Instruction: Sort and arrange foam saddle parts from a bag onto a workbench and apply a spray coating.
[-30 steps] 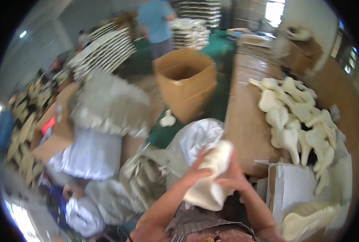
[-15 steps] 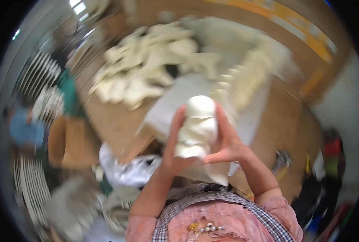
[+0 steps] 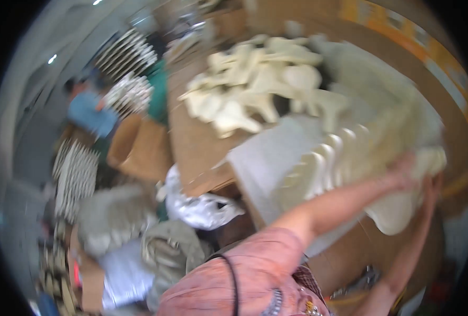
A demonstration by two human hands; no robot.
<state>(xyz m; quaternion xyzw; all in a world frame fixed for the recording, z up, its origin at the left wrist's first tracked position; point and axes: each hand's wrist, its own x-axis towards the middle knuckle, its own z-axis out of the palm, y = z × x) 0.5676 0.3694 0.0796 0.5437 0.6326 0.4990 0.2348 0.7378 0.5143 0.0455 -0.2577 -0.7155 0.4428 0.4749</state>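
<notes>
Both arms reach to the right side of the table. My left hand and my right hand are closed around a cream-coloured curved piece with a rounded, flared end; whether it is one piece or several nested together I cannot tell. Its upper end shows beyond my fingers, and motion blurs the grip. Beside my left forearm, a row of similar cream pieces stands nested on white sheeting. Farther off lies a loose pile of cream T-shaped pieces.
Brown cardboard covers the table. At its left stand an open cardboard box, a shiny silver bag and a grey sack. A person in blue is beyond, near stacked white pieces. A metal tool lies near my right forearm.
My view and body have turned to the right. Both hands have carried the cream piece from in front of my chest to the right end of the nested row.
</notes>
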